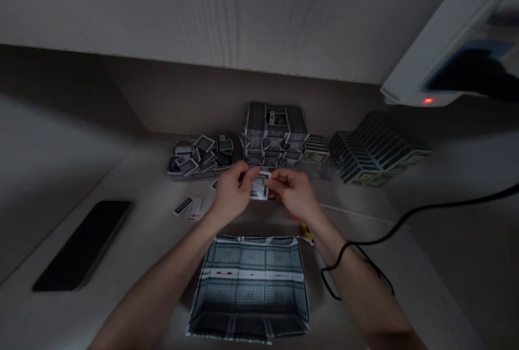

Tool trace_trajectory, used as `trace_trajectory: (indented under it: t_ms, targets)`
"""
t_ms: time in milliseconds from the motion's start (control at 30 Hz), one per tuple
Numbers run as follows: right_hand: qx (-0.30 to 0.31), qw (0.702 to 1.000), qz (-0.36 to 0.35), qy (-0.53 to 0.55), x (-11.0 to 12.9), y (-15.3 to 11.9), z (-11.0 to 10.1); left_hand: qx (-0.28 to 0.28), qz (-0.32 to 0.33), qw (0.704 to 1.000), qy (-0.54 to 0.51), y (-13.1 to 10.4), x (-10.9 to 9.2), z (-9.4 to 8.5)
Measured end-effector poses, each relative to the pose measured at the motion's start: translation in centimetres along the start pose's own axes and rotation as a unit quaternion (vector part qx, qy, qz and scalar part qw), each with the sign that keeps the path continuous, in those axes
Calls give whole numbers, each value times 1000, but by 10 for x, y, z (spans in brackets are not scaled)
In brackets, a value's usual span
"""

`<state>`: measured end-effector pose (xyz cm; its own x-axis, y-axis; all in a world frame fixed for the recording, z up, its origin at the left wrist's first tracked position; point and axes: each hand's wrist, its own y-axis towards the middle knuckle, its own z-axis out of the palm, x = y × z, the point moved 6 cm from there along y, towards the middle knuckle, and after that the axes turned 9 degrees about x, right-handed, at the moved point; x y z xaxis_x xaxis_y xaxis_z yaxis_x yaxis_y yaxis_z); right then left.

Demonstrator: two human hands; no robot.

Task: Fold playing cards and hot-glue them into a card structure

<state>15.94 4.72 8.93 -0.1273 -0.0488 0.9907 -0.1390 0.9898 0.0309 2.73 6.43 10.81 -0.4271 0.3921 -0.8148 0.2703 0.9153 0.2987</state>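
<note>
A playing card (259, 185) with a patterned grey back is held up between my two hands. My left hand (234, 189) pinches its left side, and my right hand (292, 190) grips its right edge. Just in front of me lies an open box (251, 296) made of playing cards, its inside showing patterned backs. Beyond my hands stands a stack of card-built boxes (275, 133). To its left, a card tray (174, 177) holds a heap of folded cards. Two loose cards (195, 208) lie on the table left of my left hand.
A black phone (83, 247) lies at the left. Stacked folded cards (368, 150) stand at the back right, with a smaller pile (316, 149) beside the boxes. A black cable (430, 208) crosses my right forearm. A power strip (409, 93) with a red light hangs upper right.
</note>
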Motion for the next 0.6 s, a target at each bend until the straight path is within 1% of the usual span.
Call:
trace_trajectory:
  t_ms: [100,167,233,300,367,400,467,600]
  targets:
    - [2,1000,-9,0,2,-1,1,-34,54,995,70,-4,-12,-5]
    - [-8,1000,-18,3,3,-1,-1,-35,65,994,82,-5,-14,-8]
    - [-17,999,-27,4,5,-1,-4,-6,56,995,78,-3,-13,-9]
    - [-22,999,-27,10,7,-1,-6,47,55,994,83,0,-13,-5]
    - [-17,1000,-19,18,7,-2,-7,102,68,988,96,0,-14,-1]
    - [-11,1000,-13,20,6,-2,-6,118,76,985,101,0,-15,0]
    - [-3,1000,-7,17,6,-2,-5,127,91,982,107,-1,-18,1]
    - [-6,1000,-14,4,8,-2,-6,104,105,984,102,-2,-21,-3]
